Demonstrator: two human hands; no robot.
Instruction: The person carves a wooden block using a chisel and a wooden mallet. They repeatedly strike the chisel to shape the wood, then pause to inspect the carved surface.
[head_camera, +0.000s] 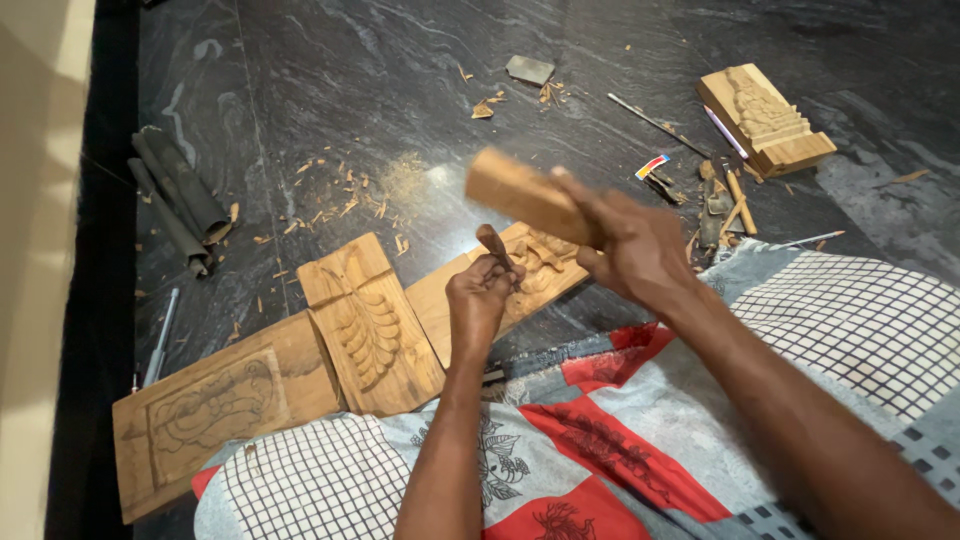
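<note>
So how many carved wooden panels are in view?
4: one at lower left, one beside it, one under the left hand, and one at upper right. None seems hidden.

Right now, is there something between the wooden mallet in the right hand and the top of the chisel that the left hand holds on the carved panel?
Nothing visible. The wooden mallet in the right hand is raised above the chisel, gripped by the left hand on the carved panel. Only open air lies between them.
</note>
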